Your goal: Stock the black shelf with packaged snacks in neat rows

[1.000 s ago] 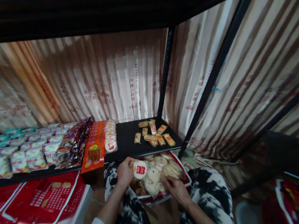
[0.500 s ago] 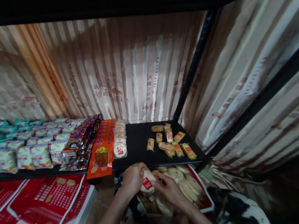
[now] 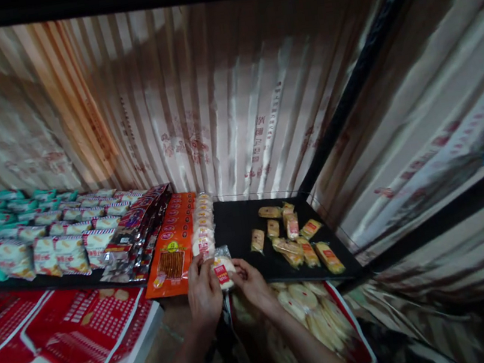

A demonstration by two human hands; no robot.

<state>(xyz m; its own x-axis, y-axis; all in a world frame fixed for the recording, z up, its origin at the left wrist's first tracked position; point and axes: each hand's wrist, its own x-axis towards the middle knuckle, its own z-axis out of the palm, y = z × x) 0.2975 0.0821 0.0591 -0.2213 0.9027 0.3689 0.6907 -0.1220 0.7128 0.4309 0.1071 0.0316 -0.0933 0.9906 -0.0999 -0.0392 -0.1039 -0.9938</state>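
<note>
A round white cracker packet [image 3: 224,274] with a red label is held upright at the shelf's front edge. My left hand [image 3: 204,289] grips its left side, and my right hand [image 3: 252,283] pinches its right side. Just behind it, a row of similar white packets [image 3: 204,226] runs back along the black shelf [image 3: 234,222]. Beneath my right forearm sits a red box with a white rim [image 3: 351,317], holding several pale round crackers [image 3: 321,315] in clear wrap.
Small yellow wrapped cakes [image 3: 295,246] lie scattered on the shelf's right part. Left of the white row stand an orange snack bag [image 3: 171,240], dark shiny packets [image 3: 138,236] and rows of white and green packets [image 3: 71,252]. Red printed cartons [image 3: 86,329] lie below. Black posts [image 3: 343,99] frame the shelf.
Both hands have lifted the cracker packet from above the box up to the shelf's front edge, near the white row. The view has shifted slightly left.
</note>
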